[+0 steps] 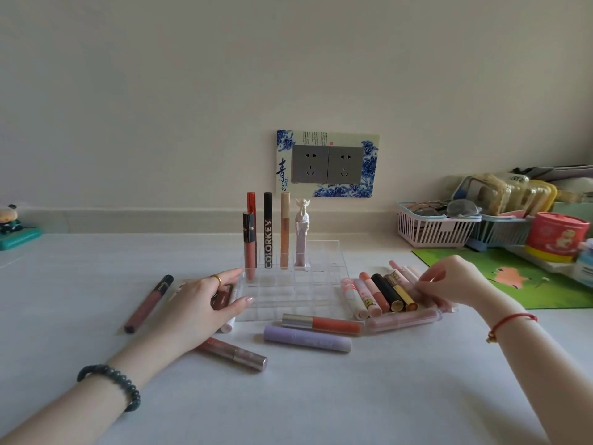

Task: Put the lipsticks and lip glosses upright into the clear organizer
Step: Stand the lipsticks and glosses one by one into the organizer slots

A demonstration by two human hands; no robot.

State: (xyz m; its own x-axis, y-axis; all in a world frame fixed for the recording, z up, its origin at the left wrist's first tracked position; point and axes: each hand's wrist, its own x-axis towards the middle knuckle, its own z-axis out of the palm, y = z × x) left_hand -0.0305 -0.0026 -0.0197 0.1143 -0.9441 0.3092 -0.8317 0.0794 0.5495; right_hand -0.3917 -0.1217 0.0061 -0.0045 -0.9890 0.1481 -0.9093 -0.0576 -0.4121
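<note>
Lipsticks and lip glosses lie scattered round both hands, and five already stand upright in the clear organizer point(298, 303). The left hand point(199, 306) lies against the organizer's left side with straight fingers and holds nothing. Its thumb tip is at the front-left corner and its forefinger reaches the wall beside the nude gloss point(249, 252). A brown tube point(222, 299) shows partly beneath it.

The right hand point(449, 279) is well apart from the left, on the other side of the organizer. Its fingers curl down and pinch a pale pink tube point(405, 275) at the far end of a row of short tubes point(375, 297), which lie side by side just right of the organizer.

In front of the organizer lie an orange gloss point(321, 323) with a silver cap, a lilac tube point(306, 340) and a clear pink gloss point(404, 319). A rose tube point(234, 353) lies by the left wrist and a mauve gloss point(149, 303) further left.

The organizer's back row holds four — a red-capped tube point(251, 200), a black COLORKEY tube point(268, 232), a tan gloss point(285, 229) and a figure-topped tube point(301, 232). The nude gloss stands one row nearer, at the left end.

All this rests on a white table point(353, 396). Behind it is a wall socket point(327, 163); at the right are a pink basket point(430, 229), a red tin point(556, 236) and a green mat point(513, 277).
</note>
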